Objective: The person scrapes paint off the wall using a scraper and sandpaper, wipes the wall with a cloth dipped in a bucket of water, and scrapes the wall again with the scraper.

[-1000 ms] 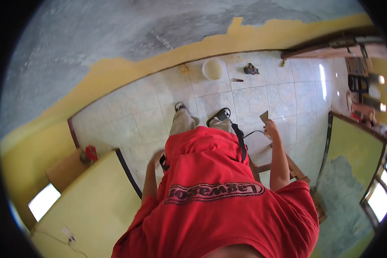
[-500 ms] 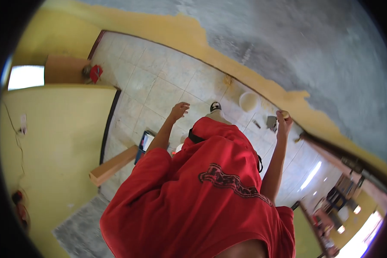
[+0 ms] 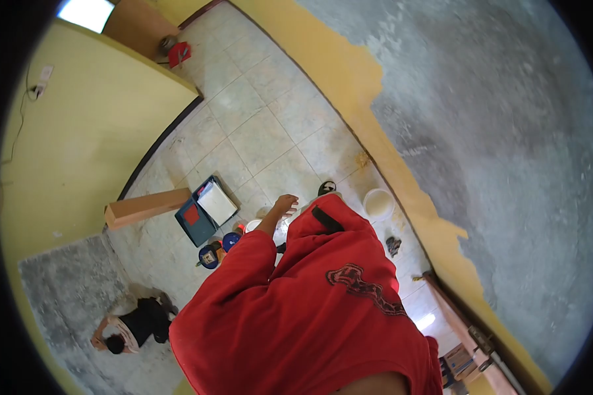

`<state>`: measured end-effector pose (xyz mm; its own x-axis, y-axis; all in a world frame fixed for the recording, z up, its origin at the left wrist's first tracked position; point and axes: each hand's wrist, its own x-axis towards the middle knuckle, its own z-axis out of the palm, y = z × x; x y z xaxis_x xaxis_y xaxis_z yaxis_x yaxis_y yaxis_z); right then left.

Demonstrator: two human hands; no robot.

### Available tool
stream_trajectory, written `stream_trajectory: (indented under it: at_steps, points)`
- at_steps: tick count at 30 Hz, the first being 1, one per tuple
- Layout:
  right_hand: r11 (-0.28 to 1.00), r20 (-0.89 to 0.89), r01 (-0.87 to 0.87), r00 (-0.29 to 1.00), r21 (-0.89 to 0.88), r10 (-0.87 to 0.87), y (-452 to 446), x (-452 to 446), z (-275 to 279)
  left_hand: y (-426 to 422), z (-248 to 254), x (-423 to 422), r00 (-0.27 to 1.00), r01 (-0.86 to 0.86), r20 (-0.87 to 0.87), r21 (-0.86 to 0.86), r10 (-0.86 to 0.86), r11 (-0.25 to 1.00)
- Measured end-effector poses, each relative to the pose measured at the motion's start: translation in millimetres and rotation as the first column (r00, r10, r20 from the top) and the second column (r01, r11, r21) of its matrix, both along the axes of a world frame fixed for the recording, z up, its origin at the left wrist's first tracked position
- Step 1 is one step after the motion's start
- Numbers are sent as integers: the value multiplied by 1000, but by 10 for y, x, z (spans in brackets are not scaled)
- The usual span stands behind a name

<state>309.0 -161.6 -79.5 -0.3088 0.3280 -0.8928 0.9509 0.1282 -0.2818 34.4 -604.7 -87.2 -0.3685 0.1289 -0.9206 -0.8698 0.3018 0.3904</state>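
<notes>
My left hand (image 3: 285, 205) hangs in front of my body above the tiled floor, fingers loosely extended, with nothing visible in it. Below and left of it on the floor sit a white round container (image 3: 253, 226), a blue-lidded can (image 3: 230, 241) and a darker can (image 3: 208, 257). My right hand is out of sight; its arm does not show past the red shirt (image 3: 296, 309). A whitish bucket (image 3: 379, 205) stands by the wall, right of my sandalled foot (image 3: 327, 188). Near that bucket lies a dark crumpled item (image 3: 393, 246), its kind unclear.
An open dark case (image 3: 194, 224) with papers lies beside a long cardboard box (image 3: 148, 208). Another person (image 3: 138, 326) is low by the grey wall patch at lower left. The right wall (image 3: 481, 118) is bare grey above yellow. A wooden door edge (image 3: 454, 309) is at lower right.
The view has turned, bringing the case, cans and other person into sight. My right hand, earlier raised with a small round yellowish thing, has left view. My left arm is lower and closer to my body.
</notes>
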Motion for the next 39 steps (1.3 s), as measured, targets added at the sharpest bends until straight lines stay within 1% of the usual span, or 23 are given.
stream_trajectory:
  at_steps: [4,6,11,13,14,16,17,18,20,22,23,24,25,26,30,32,33,34,35,36,37,38,39]
  points:
    - [964,16,262,965,-55,-261,-34,79,220,150,-74,-253,1000,-19,-24,23,20,1000]
    - [940,-6,335,942,-67,-336,-25,64,260,220,-88,-482,999,-2,-33,-25,2,1000]
    - [882,-178,454,864,-128,-470,58,-46,152,502,-90,-1163,987,16,-158,16,-14,1000]
    - [868,-229,486,838,-100,-495,117,-200,165,641,-157,-1319,979,3,-200,187,35,982]
    - [883,-73,469,881,6,-468,160,-484,392,739,-89,-1369,972,59,-234,158,-20,986]
    - [911,-227,376,914,168,-336,120,-772,906,922,-81,-1432,958,187,-237,75,-165,980]
    - [919,-228,329,933,218,-280,235,-784,927,1023,9,-1443,950,236,-226,65,-216,970]
    - [925,-226,274,949,261,-218,315,-775,914,1156,151,-1422,941,278,-219,73,-257,958]
    - [846,-272,-45,937,532,221,567,-459,345,1287,432,-1326,902,362,-289,97,-322,927]
    - [732,-248,-118,895,671,372,626,-241,272,1263,430,-1163,892,395,-295,144,-342,907]
    - [785,-260,24,950,619,176,390,-442,981,1195,360,-1062,908,362,-295,195,-297,912]
    - [732,-263,12,937,681,229,393,-330,968,1135,326,-944,924,322,-294,245,-246,914]
    - [691,-227,-89,908,717,352,481,-148,798,1065,322,-780,922,332,-288,250,-258,909]
    - [634,-190,-185,859,751,476,601,19,608,970,335,-595,929,295,-284,189,-235,937]
    - [574,-133,-220,851,789,508,859,223,871,373,132,224,966,134,-228,31,-124,990]
    - [707,-392,31,849,706,354,1029,303,1089,120,64,747,971,-50,-234,-19,44,999]
    - [690,-656,328,700,645,281,1080,345,1117,-15,23,1076,948,-174,-266,20,173,985]
    - [582,-659,438,713,685,239,1102,408,1228,-123,-68,1433,919,-262,-294,42,263,964]
    - [610,-715,503,682,613,155,1171,553,1166,-199,-192,1791,879,-346,-326,68,348,936]
    - [628,-762,568,644,533,64,1229,738,1063,-271,-316,2179,835,-461,-281,114,473,880]
    - [717,-829,605,556,347,-68,1125,880,1160,-270,-466,2599,786,-570,-220,104,578,815]
    - [721,-844,611,533,327,-69,1080,986,1160,-211,-592,2965,769,-601,-205,91,605,794]
    - [846,-729,528,606,71,-317,1026,1125,1145,-180,-704,3331,809,-568,-102,117,579,815]
